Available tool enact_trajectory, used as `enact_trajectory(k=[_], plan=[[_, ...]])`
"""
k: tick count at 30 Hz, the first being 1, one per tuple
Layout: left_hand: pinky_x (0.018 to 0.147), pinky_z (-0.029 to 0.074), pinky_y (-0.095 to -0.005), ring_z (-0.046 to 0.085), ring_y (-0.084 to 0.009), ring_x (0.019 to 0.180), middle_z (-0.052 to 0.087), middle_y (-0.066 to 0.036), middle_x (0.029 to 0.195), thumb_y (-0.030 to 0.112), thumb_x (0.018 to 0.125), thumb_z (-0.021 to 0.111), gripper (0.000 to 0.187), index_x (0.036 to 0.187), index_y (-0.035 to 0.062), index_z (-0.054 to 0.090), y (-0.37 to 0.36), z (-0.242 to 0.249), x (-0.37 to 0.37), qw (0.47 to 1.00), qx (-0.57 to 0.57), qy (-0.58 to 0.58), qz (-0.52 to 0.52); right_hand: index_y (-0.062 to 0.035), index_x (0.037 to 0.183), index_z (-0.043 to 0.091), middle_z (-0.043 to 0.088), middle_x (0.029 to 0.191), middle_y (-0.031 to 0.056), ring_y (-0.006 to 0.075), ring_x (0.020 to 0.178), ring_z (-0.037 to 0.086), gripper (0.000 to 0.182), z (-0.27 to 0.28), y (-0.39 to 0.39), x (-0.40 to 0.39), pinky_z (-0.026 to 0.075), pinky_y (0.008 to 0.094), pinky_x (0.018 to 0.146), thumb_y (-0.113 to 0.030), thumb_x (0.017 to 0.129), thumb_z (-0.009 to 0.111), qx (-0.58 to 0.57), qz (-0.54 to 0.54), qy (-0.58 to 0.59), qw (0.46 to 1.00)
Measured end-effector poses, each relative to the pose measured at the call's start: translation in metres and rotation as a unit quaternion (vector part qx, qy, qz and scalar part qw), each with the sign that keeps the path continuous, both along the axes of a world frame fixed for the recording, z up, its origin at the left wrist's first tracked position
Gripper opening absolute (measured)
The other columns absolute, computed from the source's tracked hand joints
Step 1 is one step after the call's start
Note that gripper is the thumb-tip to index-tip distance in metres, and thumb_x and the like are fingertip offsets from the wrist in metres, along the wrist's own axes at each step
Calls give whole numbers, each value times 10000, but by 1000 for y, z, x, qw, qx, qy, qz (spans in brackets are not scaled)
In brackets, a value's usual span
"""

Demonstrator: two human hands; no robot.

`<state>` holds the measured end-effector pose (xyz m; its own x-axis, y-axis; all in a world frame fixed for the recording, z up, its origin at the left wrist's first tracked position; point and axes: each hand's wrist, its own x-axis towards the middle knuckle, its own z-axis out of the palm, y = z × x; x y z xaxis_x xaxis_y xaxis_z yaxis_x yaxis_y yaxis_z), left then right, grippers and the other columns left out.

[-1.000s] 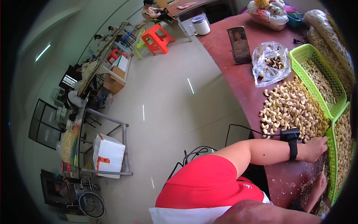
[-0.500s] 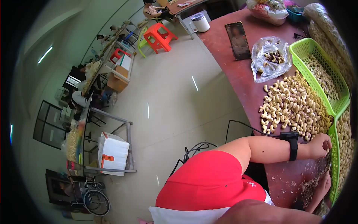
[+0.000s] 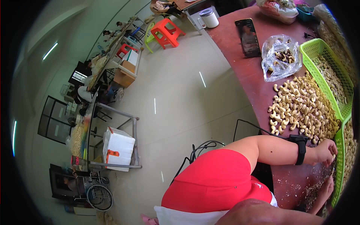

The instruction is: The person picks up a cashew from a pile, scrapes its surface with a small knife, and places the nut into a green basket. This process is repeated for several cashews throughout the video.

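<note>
- My left hand (image 3: 325, 152), lower right of frame: fingertips pinching what looks like one small pale cashew kernel (image 3: 333, 156).
- My right hand (image 3: 326, 188), just below: fingers curled, contents indiscernible.
- Loose tan, curved cashew pile (image 3: 300, 107), right of frame, on dark-red tabletop (image 3: 240, 77).
- Handling, judged: light, stiff, brittle; best held gently mid-curve.
</note>
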<state>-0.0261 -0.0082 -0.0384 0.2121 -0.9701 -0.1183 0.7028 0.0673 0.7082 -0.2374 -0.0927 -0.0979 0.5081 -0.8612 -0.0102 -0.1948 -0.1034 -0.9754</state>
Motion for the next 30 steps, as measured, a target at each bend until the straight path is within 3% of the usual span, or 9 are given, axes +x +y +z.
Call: enact_trajectory(k=[8,10,11,12,13,15,16,21,30], plan=[[407,466,-291,532,-182,513,492,-89,696,-101,636,540,280,886,-9,451,0,-2,-1,998,13,52,-12,-83,689,459,315,550,-82,-10,431,219,304,20,12,6,118,172,392,-296,899,403,50,10,-27,998],[422,472,-292,538,-181,528,504,-84,703,-99,634,547,306,909,-3,451,1,-1,-1,999,0,40,-12,-72,706,466,320,554,-75,7,442,233,302,27,18,11,147,180,401,-295,898,398,-35,17,20,999],[433,477,-292,543,-180,541,511,-80,711,-97,634,553,318,920,1,452,3,3,0,998,-13,46,-29,-67,703,462,320,562,-71,30,457,244,298,49,52,43,181,197,411,-285,895,397,-148,-62,7,987],[453,482,-291,548,-179,558,519,-76,720,-95,636,562,322,922,9,456,7,10,2,997,-1,60,-40,-69,675,445,322,571,-69,45,488,262,304,42,27,15,209,214,433,-280,889,401,-78,49,88,992],[473,488,-290,554,-179,575,527,-71,729,-92,637,570,326,924,18,461,12,17,5,995,12,77,-57,-73,651,438,324,574,-71,38,507,276,303,57,37,19,209,211,440,-259,887,405,3,18,131,991],[561,517,-309,586,-191,668,533,-62,773,-72,678,579,312,945,43,465,17,21,8,991,7,111,-73,-88,627,428,337,571,-75,29,498,281,297,63,53,34,208,216,423,-243,881,424,-34,8,61,998],[617,527,-325,594,-198,706,535,-66,790,-52,701,585,298,957,37,462,20,23,9,990,3,118,-72,-84,628,438,354,572,-77,23,504,294,294,88,65,44,221,213,423,-245,874,439,10,-10,103,995],[795,499,-384,572,-249,886,557,-127,892,-48,746,560,281,999,38,472,19,25,6,987,-9,129,-92,-54,596,472,378,524,-59,32,488,331,316,108,71,43,265,211,423,-239,852,482,56,-5,65,996],[816,488,-399,560,-260,903,569,-119,894,-61,738,568,283,986,44,484,23,26,-1,991,17,100,-89,-42,603,502,410,522,-55,22,494,352,322,111,72,38,287,201,435,-253,846,501,86,4,31,996]])
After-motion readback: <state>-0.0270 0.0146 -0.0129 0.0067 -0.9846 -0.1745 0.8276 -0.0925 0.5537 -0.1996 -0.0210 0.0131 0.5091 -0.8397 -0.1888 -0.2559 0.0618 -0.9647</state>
